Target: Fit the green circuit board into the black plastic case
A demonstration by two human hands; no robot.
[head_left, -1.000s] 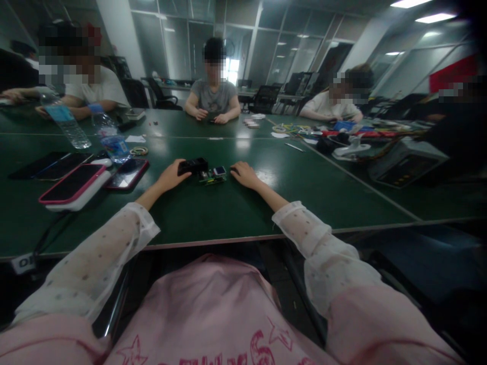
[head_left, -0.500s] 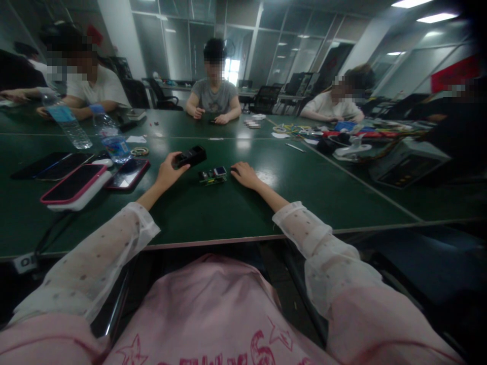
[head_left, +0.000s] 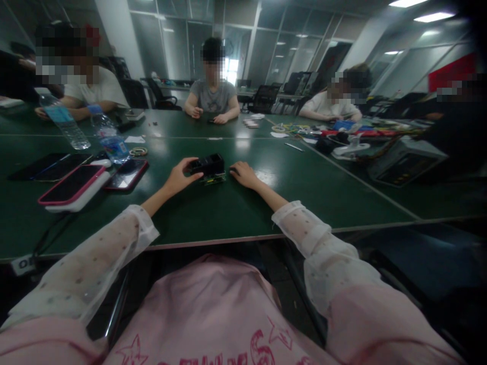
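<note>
My left hand grips the left end of a black rectangular case between thumb and fingers. The case is over a small green circuit board, whose lower edge shows beneath it; whether the two touch, I cannot tell. Just right of them, my right hand rests on the green table with its fingers slightly curled and apart, holding nothing.
Phones, a tablet and two water bottles are on the left. Several people sit around the table. A metal box, cables and a pen are on the right.
My left hand has moved right with the black case, which now covers most of the circuit board. My right hand has stayed in place.
</note>
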